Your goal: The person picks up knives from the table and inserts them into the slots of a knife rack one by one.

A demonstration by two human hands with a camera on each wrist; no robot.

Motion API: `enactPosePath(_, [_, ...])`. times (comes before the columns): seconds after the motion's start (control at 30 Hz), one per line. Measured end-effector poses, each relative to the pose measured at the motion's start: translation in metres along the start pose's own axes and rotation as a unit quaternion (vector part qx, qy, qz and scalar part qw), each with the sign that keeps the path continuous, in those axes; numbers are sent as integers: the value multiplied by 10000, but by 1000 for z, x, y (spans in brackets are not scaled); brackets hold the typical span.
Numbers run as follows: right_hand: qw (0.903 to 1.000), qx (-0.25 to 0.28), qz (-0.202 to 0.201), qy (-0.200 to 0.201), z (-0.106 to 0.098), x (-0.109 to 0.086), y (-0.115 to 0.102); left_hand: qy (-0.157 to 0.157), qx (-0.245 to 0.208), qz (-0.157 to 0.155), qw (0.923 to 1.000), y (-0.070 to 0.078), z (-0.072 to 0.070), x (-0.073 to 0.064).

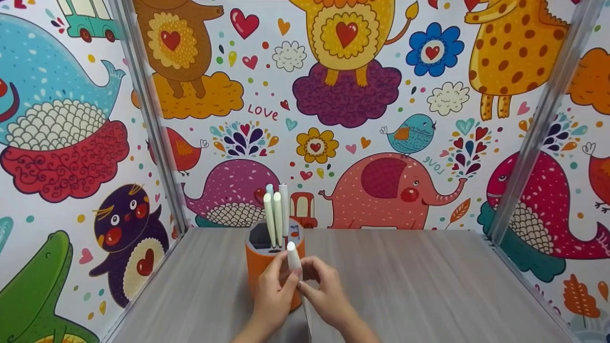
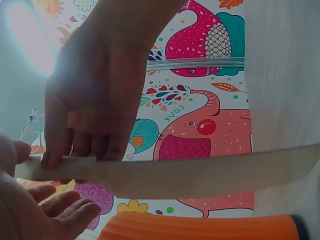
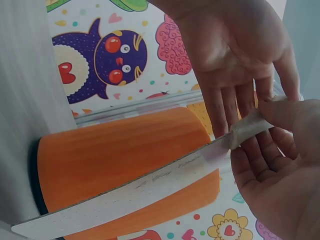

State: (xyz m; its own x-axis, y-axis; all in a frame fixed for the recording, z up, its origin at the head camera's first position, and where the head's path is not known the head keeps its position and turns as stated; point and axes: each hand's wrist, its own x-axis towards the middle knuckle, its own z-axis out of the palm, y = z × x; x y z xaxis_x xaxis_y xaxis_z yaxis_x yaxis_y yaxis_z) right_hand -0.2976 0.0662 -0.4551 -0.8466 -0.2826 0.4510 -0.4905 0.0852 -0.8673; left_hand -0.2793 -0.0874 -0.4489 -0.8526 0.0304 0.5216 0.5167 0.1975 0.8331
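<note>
A knife with a white handle (image 1: 293,256) and a long pale blade (image 3: 135,192) is held between both hands, handle up and blade pointing down. My left hand (image 1: 274,289) pinches the handle near its top end, thumb in front; some of its fingers extend loosely beneath the handle in the left wrist view. My right hand (image 1: 328,291) pinches the handle with thumb and fingers, seen also in the right wrist view. Just behind the hands stands an orange knife block (image 1: 252,267), its front partly hidden by the left hand.
Several light-handled knives (image 1: 272,214) stand upright in the block's grey top. The grey wood-grain table (image 1: 405,286) extends on both sides. Panels with cartoon animals (image 1: 381,195) enclose the back and sides, joined by metal corner posts (image 1: 152,119).
</note>
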Motion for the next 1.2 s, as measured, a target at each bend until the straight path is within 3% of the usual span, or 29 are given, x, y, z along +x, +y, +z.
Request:
enactPosePath(0.3, [9997,-86,35,247,3,1,2,-18,-97,-372,9993,0,5,-2])
enactPosePath(0.67, [9993,4,26,369,6,1,2,149,439,-273,9986,4,7,-5])
enactPosePath(0.93, [9972,660,-22,365,3,2,12,352,545,-211,9977,8,4,-5])
enactPosePath(1.03, [9936,959,58,588,1,4,24,502,576,-259,9967,10,1,-4])
enactPosePath(1.2, [9846,1031,602,1280,1,9,49,624,476,-300,9965,13,-3,-3])
